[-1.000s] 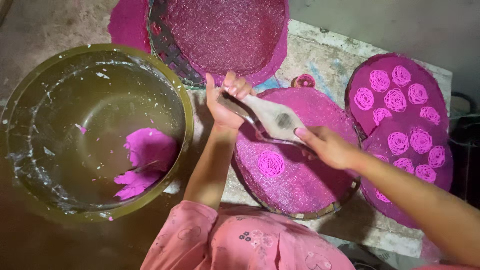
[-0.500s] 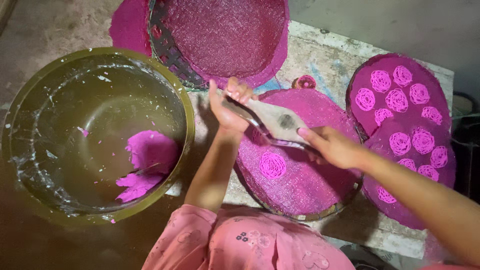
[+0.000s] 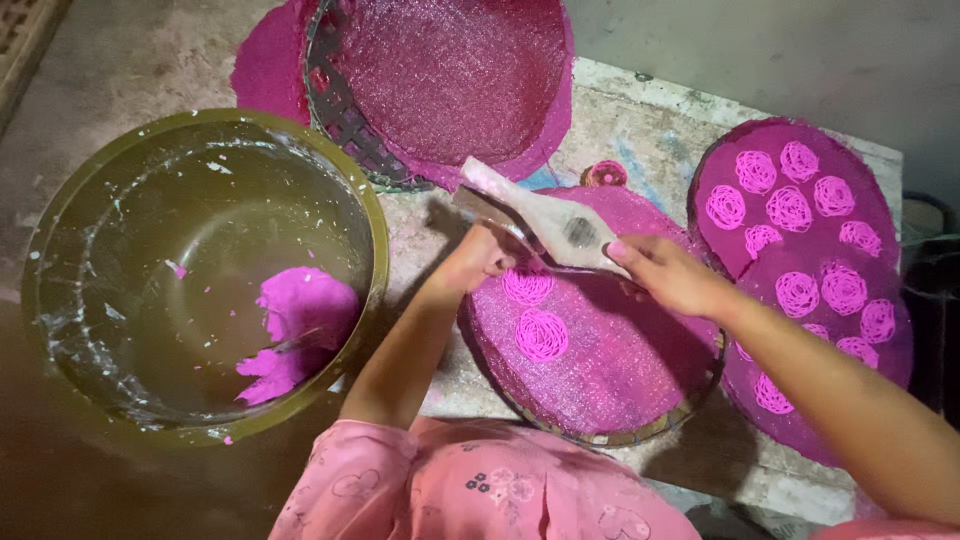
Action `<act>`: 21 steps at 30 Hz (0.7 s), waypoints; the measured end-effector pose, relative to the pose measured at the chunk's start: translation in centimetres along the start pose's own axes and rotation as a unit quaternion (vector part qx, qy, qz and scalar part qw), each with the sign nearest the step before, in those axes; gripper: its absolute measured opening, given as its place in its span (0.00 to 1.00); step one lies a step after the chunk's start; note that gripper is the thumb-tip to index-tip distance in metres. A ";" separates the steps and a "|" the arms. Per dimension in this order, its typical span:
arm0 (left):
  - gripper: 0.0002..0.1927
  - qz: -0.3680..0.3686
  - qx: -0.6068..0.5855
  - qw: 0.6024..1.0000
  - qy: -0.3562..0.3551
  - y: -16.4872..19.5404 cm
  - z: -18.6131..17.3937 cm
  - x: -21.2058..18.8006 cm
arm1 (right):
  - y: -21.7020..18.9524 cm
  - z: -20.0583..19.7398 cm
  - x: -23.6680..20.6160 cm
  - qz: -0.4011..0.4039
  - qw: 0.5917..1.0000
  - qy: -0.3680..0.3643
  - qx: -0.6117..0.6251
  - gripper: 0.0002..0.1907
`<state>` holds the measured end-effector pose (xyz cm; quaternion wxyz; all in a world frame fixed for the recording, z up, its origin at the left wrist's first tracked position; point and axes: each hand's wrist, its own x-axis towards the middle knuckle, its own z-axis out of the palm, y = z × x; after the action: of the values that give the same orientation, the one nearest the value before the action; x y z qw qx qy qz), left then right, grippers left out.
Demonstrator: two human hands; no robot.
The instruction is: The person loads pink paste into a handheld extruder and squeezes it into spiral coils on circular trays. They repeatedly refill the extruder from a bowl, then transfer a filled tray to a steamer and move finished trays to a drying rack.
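Both hands hold a pale, dough-smeared wooden press slantwise over the near round pink-stained woven tray, so whatever it squeezes out lands on the mesh. The left hand is curled shut around the lower part of the press, fingers wrapped under it; the right hand grips the other side, its fingers closed on the edge (the thumb is hidden, so how tight I cannot tell). Two pink coils of stringy dough lie on that tray directly below the press, one just behind the other.

To the right, two overlapping trays of finished pink coils sit on the stained concrete bench, set aside within arm's reach. An upturned empty pink tray rests behind. On the left, a large olive-green bowl holds a lump of pink dough, close beside the left arm.
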<state>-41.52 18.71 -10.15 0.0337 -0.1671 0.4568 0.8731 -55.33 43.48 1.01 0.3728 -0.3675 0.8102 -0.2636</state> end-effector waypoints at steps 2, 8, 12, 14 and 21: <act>0.44 -0.005 -0.035 0.999 -0.041 -1.6 -0.7 0.2 | 0.7 0.4 0.4 -0.009 1.000 0.011 0.005 0.31; 0.35 0.217 0.465 0.848 0.137 -3.6 -1.1 -2.4 | 3.0 0.5 1.2 -0.012 0.997 0.061 0.051 0.27; 0.37 0.222 0.290 0.923 0.117 -1.4 -0.3 -3.6 | 4.6 -0.2 0.3 -0.012 0.996 0.036 0.076 0.32; 0.38 0.223 0.198 0.949 0.107 0.3 0.2 -3.5 | 4.8 -0.5 0.0 0.034 0.995 -0.017 0.095 0.34; 0.28 0.229 -0.474 0.829 -0.189 5.1 3.2 5.4 | 2.0 -2.9 1.4 0.084 0.995 -0.028 0.044 0.36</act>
<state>-48.55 17.78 -6.18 -0.1651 0.1150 -0.0029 0.9795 -59.03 43.99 0.72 0.4316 -0.2888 0.8153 -0.2561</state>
